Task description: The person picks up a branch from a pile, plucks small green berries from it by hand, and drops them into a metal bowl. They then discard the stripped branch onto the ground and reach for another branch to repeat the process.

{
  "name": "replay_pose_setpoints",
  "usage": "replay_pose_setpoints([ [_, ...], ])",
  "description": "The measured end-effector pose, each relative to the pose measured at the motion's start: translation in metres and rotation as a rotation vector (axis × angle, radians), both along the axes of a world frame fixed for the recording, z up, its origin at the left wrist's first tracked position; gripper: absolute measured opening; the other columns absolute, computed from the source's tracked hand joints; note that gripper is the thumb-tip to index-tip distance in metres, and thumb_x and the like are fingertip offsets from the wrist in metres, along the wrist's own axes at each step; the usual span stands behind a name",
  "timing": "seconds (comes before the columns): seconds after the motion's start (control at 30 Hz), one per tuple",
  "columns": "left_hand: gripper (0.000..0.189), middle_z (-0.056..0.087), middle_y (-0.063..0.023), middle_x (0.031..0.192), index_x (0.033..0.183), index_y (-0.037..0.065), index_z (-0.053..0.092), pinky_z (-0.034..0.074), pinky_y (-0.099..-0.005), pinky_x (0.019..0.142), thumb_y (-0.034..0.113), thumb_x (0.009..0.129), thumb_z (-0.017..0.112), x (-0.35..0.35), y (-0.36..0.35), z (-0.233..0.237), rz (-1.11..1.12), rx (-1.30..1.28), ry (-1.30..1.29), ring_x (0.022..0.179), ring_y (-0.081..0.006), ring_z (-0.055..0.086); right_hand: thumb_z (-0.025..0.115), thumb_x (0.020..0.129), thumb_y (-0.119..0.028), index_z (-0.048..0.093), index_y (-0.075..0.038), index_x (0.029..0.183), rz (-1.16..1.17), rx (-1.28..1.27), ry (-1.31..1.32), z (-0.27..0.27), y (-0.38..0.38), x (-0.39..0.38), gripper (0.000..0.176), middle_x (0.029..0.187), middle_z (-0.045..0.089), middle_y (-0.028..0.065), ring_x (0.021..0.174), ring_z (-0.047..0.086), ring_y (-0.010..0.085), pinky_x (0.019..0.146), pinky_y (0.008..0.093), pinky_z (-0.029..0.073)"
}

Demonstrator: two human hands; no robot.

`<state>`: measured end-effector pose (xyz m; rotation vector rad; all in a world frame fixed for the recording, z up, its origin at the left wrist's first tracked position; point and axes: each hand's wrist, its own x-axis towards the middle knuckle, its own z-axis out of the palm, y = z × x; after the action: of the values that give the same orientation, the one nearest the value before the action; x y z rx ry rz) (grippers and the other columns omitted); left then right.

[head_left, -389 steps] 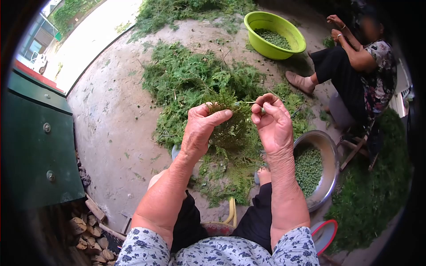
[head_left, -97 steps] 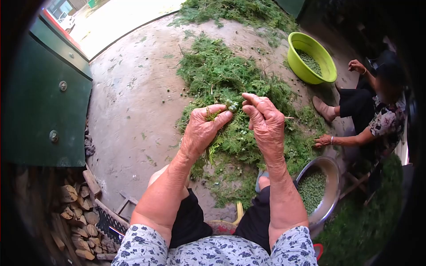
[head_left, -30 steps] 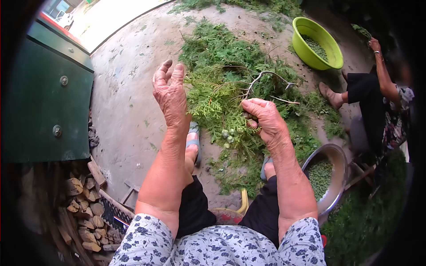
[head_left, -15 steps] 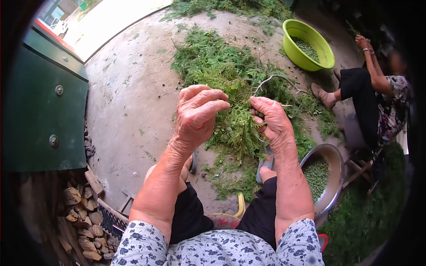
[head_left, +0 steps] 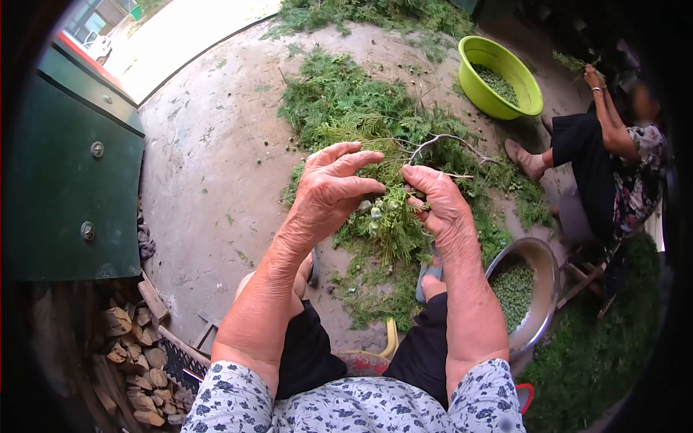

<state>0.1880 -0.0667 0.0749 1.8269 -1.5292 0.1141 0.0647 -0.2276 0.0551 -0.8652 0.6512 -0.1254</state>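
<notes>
Middle of frame: right hand (head_left: 446, 206) pinches leafy branch (head_left: 393, 232). Left hand (head_left: 317, 196), thumb and fingers apart, near green balls (head_left: 375, 213). Silver bowl (head_left: 542, 307) lower right.

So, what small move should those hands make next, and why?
I'd say lower the left hand slightly and pinch the round, pale-green cones on the leafy green branch. They show just below its parted thumb and fingers, and the right hand has a grip on the branch where its bare grey stem begins.
</notes>
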Motion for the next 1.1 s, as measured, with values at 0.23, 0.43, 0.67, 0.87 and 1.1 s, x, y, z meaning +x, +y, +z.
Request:
replay_pose_setpoints([
  [0.23,0.016,0.065,-0.0058,0.098,0.095,0.004,0.067,0.043,-0.0274,0.083,0.008,0.08,0.063,0.0,0.003,0.001,-0.062,-0.164,0.836,0.095,-0.0145,0.055,0.062,0.085,-0.019,0.057,-0.006,0.08,0.02,-0.04,-0.031,-0.002,0.008,0.002,0.015,0.062,0.052,0.0,0.042,0.043,0.0031,0.033,0.0154,0.03],
  [0.43,0.017,0.065,-0.0046,0.085,0.096,0.001,0.065,0.045,-0.0238,0.075,0.011,0.085,0.058,-0.006,0.001,0.002,-0.023,-0.239,1.261,0.081,-0.0116,0.058,0.062,0.084,-0.019,0.058,-0.005,0.078,-0.009,-0.077,-0.003,-0.003,0.02,0.005,0.016,0.06,0.052,0.0006,0.04,0.044,0.0032,0.03,0.0164,0.026],
  [0.67,0.018,0.063,-0.0049,0.08,0.095,0.0,0.064,0.043,-0.0269,0.075,0.011,0.081,0.063,-0.002,0.002,-0.005,-0.013,-0.032,0.718,0.075,-0.0153,0.057,0.065,0.08,-0.015,0.064,0.001,0.079,-0.091,-1.021,0.155,0.012,0.007,0.003,0.017,0.061,0.058,-0.0008,0.051,0.047,0.009,0.048,0.0243,0.038],
  [0.87,0.023,0.061,-0.0046,0.075,0.097,0.008,0.065,0.039,-0.0309,0.068,0.006,0.073,0.065,-0.01,-0.006,-0.014,0.019,0.035,0.221,0.067,-0.0211,0.053,0.06,0.084,-0.038,0.063,-0.001,0.083,-0.064,-0.601,-0.104,0.031,0.017,0.001,0.037,0.054,0.045,-0.0038,0.044,0.039,0.0029,0.039,0.0207,0.029],
  [1.1,0.025,0.054,-0.0039,0.065,0.095,0.007,0.065,0.038,-0.0307,0.063,0.005,0.07,0.066,-0.015,-0.009,-0.01,0.016,-0.02,0.294,0.062,-0.0195,0.046,0.061,0.083,-0.04,0.06,-0.003,0.075,0.121,-0.439,-0.007,0.031,0.018,0.0,0.038,0.053,0.045,-0.0045,0.042,0.04,0.0024,0.036,0.0189,0.027],
])
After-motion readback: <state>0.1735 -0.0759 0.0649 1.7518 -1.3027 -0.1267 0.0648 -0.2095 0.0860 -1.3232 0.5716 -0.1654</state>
